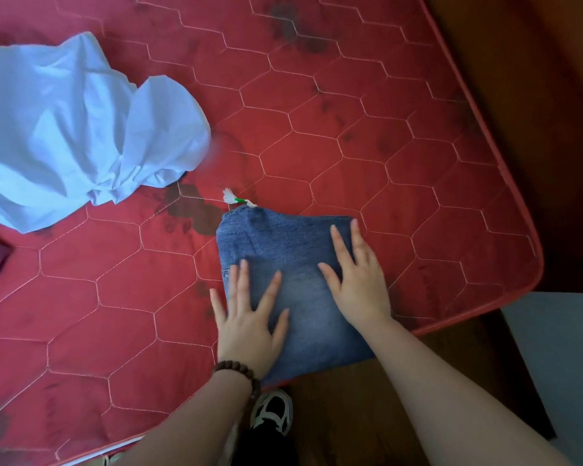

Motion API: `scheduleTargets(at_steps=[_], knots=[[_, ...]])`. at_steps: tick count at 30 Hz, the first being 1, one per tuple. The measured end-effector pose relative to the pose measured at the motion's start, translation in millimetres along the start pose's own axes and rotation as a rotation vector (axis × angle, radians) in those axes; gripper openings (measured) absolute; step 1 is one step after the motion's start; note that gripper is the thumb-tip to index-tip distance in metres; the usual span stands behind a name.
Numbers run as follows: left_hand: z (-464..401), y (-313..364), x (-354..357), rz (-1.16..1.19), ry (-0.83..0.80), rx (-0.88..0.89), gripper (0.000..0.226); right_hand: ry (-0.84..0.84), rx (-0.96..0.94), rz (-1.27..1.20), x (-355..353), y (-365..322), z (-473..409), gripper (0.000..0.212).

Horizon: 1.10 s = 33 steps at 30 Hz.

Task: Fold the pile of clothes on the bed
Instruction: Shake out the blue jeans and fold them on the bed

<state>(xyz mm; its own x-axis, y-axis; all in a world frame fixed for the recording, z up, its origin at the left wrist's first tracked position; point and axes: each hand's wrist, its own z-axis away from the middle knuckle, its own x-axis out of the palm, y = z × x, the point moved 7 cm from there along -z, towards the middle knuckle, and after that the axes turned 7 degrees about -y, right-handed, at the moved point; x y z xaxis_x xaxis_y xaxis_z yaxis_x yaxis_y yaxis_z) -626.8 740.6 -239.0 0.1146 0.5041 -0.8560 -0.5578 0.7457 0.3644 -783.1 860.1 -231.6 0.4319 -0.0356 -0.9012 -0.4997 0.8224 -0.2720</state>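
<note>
I see the folded jeans [293,284] lying at the near edge of the mattress [367,136], toward its near right corner, their long axis running away from me and the near end hanging just past the edge. Both hands lie flat on them with fingers spread, gripping nothing: my left hand [248,317] on the near left part, my right hand [359,280] farther up on the right. The next piece, a crumpled light blue cloth [71,129], lies well apart toward the far left, nearer my left hand. Its left side is cut off, so I cannot tell what garment it is. A small white and green tassel [234,197] pokes out at the jeans' far left corner.
</note>
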Motion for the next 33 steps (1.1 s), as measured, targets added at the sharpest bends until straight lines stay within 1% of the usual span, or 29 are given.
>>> scheduleTargets(at_steps=[2, 4, 8, 10, 12, 14, 16, 18, 19, 20, 21, 23, 24, 25, 27, 30, 33], knots=[[-2, -22, -9, 0.264, 0.068, -0.163, 0.063, 0.042, 0.102, -0.050, -11, 13, 10, 0.070], [-2, -29, -16, 0.401, 0.109, -0.229, 0.064, 0.025, 0.170, -0.072, -15, 16, 20, 0.072], [-2, -22, -24, 0.584, 0.058, -0.281, 0.060, -0.127, 0.227, -0.160, -7, 16, 22, 0.073], [-5, -20, -34, 0.606, 0.075, -0.288, 0.058, -0.114, 0.208, -0.215, -14, 13, 17, 0.073], [-12, -17, -51, 0.606, 0.148, -0.262, 0.055, -0.042, 0.154, -0.246, -30, 5, 6, 0.070], [-23, -16, -68, 0.581, 0.242, -0.234, 0.054, 0.023, 0.109, -0.239, -46, -8, -10, 0.068], [-36, -20, -75, 0.483, 0.265, -0.252, 0.056, 0.057, 0.127, -0.127, -55, -17, -26, 0.068], [-46, -27, -69, 0.241, 0.251, -0.280, 0.063, 0.151, 0.149, 0.074, -58, -27, -33, 0.069], [-48, -26, -63, 0.115, 0.230, -0.251, 0.066, 0.200, 0.117, 0.135, -57, -38, -32, 0.067], [-49, -22, -55, 0.008, 0.191, -0.180, 0.070, 0.222, 0.045, 0.164, -52, -52, -29, 0.065], [-48, -14, -45, -0.081, 0.139, -0.093, 0.072, 0.206, -0.055, 0.194, -42, -67, -24, 0.063], [-44, -6, -28, -0.185, 0.072, 0.018, 0.072, 0.108, -0.224, 0.292, -11, -85, -11, 0.060], [-43, -5, -23, -0.202, 0.058, 0.028, 0.072, 0.075, -0.247, 0.323, 1, -84, -6, 0.058], [-43, -6, -20, -0.208, 0.048, 0.021, 0.073, 0.067, -0.229, 0.324, 9, -76, -4, 0.057], [-45, -8, -17, -0.204, 0.041, 0.003, 0.075, 0.091, -0.152, 0.292, 12, -61, -5, 0.057], [-48, -7, -15, -0.186, 0.051, 0.020, 0.075, 0.118, -0.076, 0.301, 15, -56, -7, 0.060], [-49, -11, -12, -0.177, 0.028, 0.020, 0.075, 0.073, -0.076, 0.322, 21, -56, -13, 0.063]])
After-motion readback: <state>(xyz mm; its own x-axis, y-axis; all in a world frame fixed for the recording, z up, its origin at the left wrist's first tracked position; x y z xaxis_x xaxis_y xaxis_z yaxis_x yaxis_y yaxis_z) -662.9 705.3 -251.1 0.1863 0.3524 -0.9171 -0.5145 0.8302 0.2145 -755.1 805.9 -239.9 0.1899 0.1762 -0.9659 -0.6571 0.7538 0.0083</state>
